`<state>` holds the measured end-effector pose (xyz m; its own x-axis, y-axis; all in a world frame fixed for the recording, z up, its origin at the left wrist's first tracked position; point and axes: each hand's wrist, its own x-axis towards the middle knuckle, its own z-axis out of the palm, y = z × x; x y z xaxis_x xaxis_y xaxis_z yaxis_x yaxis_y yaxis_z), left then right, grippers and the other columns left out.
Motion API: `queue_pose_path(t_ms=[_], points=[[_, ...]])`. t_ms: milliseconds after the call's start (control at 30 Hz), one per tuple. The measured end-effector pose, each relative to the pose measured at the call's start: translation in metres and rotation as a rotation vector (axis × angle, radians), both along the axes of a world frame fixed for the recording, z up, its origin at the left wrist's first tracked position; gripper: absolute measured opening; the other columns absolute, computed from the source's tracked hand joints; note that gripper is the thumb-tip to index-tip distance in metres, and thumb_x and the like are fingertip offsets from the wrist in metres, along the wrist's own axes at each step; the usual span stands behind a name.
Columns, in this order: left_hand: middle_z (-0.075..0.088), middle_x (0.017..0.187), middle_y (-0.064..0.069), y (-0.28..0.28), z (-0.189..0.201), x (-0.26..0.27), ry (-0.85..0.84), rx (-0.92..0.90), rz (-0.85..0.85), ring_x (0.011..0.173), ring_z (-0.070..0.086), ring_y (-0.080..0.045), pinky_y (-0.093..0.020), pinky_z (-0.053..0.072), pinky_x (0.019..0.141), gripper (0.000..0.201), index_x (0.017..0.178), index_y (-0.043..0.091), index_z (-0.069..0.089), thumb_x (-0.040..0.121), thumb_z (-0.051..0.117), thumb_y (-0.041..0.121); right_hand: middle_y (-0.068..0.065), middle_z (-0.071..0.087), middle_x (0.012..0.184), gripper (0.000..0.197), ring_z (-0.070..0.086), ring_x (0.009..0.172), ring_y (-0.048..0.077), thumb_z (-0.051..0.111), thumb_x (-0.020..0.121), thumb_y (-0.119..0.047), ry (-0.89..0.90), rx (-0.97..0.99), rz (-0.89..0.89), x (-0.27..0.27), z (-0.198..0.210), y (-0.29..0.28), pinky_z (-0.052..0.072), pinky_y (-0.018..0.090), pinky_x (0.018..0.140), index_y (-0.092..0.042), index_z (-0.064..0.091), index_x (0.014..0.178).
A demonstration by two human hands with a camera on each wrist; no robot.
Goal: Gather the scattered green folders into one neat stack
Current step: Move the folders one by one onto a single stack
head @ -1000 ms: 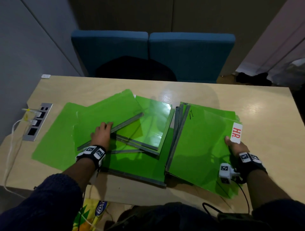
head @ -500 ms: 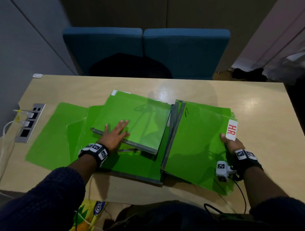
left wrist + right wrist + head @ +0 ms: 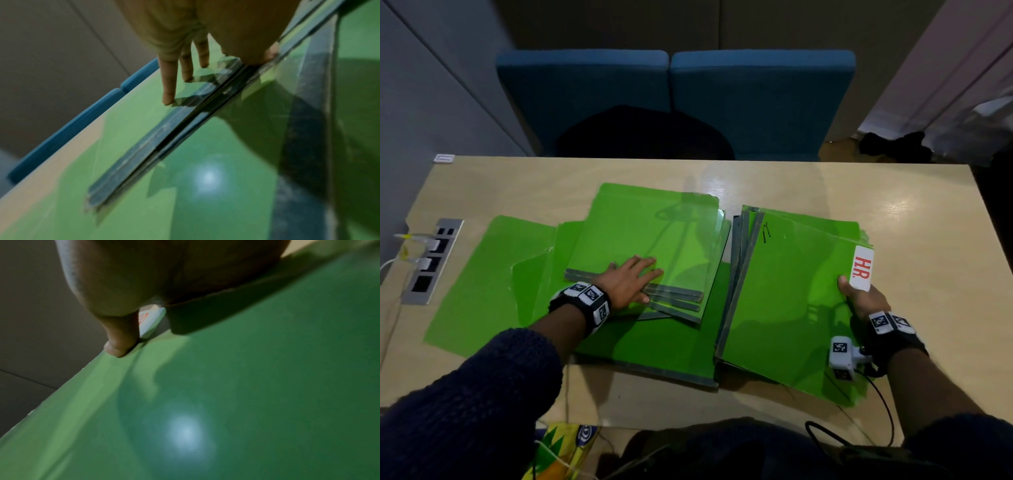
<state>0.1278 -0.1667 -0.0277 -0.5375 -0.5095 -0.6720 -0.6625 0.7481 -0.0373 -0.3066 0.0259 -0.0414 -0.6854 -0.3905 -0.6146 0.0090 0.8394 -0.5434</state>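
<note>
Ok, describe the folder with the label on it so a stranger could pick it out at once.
Start at the wooden table in front of the two blue chairs. Of the two green piles on it, take the one on the right, gripped at its edge by the right hand. The top folder there is the only one bearing a white label with red letters "H.R.".

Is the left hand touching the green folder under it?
Touching. The left wrist view shows the left hand with straight fingertips on the green folder.
</note>
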Motion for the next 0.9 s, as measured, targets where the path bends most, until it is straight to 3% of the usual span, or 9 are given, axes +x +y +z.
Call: queue_pose_path(t_ms=[133,233,300,400,533,633,733,800,900], points=[[-0.008,0.162,-0.005,0.004,0.001,-0.006,-0.065,-0.015,-0.001,0.148,0.003,-0.038,-0.066,0.027,0.109,0.07,0.154,0.025,-0.004,0.1,0.041,0.027,0.017,0.06,0.105,0.04,0.056,0.091,0.033,0.067,0.088,-0.045,-0.007,-0.014,-0.015,0.001,0.0,0.001,0.041,0.036,0.079,-0.01,0.058,0.106],[0.009,0.159,-0.009,0.01,0.003,-0.016,0.028,-0.156,0.104,0.142,0.02,-0.041,-0.065,0.03,0.108,0.083,0.152,0.026,0.008,0.089,0.056,0.004,0.017,0.06,0.104,0.04,0.055,0.089,0.033,0.067,0.089,-0.045,0.001,-0.014,-0.001,0.001,-0.001,0.0,0.04,0.035,0.077,-0.009,0.058,0.105],[0.022,0.155,-0.009,0.009,0.006,-0.024,0.125,-0.204,0.214,0.137,0.03,-0.038,-0.064,0.031,0.107,0.093,0.149,0.028,0.02,0.076,0.069,-0.001,0.017,0.057,0.105,0.039,0.053,0.088,0.032,0.064,0.091,-0.045,0.018,0.0,0.032,0.0,-0.002,-0.001,0.038,0.033,0.076,-0.01,0.056,0.104],[0.041,0.147,-0.012,0.003,0.02,-0.034,0.426,-0.296,0.292,0.131,0.041,-0.037,-0.063,0.031,0.106,0.087,0.146,0.025,0.038,0.072,0.061,-0.015,0.016,0.056,0.105,0.039,0.053,0.09,0.032,0.064,0.091,-0.045,0.017,-0.002,0.052,-0.001,-0.002,-0.002,0.038,0.034,0.077,-0.01,0.055,0.106],[0.059,0.128,-0.02,-0.007,0.058,-0.046,0.997,-0.48,0.337,0.11,0.058,-0.042,-0.056,0.05,0.092,0.078,0.131,0.016,0.058,0.068,0.042,-0.027,0.016,0.057,0.106,0.043,0.053,0.09,0.032,0.066,0.09,-0.045,0.013,-0.002,0.06,-0.003,-0.001,-0.002,0.038,0.034,0.076,-0.01,0.058,0.114],[0.06,0.128,-0.019,0.01,0.078,-0.063,1.171,-0.446,0.074,0.114,0.058,-0.041,-0.051,0.048,0.093,0.063,0.129,0.02,0.054,0.076,0.046,-0.013,0.02,0.061,0.108,0.045,0.054,0.086,0.032,0.064,0.09,-0.047,-0.001,-0.002,0.075,-0.004,0.001,-0.003,0.039,0.035,0.074,-0.009,0.059,0.112],[0.062,0.127,-0.017,0.039,0.063,-0.078,1.125,-0.286,-0.3,0.123,0.053,-0.033,-0.058,0.031,0.106,0.054,0.129,0.023,0.05,0.081,0.048,-0.002,0.02,0.061,0.106,0.066,0.052,0.085,0.029,0.052,0.09,-0.06,-0.073,-0.015,0.057,-0.008,0.006,0.001,0.041,0.037,0.079,-0.002,0.06,0.121],[0.062,0.13,-0.011,0.049,0.044,-0.081,1.058,-0.148,-0.455,0.129,0.049,-0.024,-0.057,0.026,0.11,0.065,0.131,0.023,0.049,0.076,0.066,-0.007,0.017,0.06,0.113,0.08,0.053,0.093,0.029,0.037,0.088,-0.076,-0.157,-0.03,-0.021,-0.009,0.015,0.006,0.041,0.038,0.087,-0.007,0.063,0.117],[0.044,0.149,-0.002,0.053,0.025,-0.074,0.847,-0.019,-0.57,0.147,0.017,-0.016,-0.054,0.026,0.108,0.094,0.133,0.025,0.05,0.052,0.084,-0.008,0.023,0.058,0.126,0.103,0.055,0.099,0.032,0.024,0.075,-0.09,-0.187,-0.047,-0.015,-0.009,0.02,0.011,0.04,0.038,0.092,-0.009,0.062,0.125]])
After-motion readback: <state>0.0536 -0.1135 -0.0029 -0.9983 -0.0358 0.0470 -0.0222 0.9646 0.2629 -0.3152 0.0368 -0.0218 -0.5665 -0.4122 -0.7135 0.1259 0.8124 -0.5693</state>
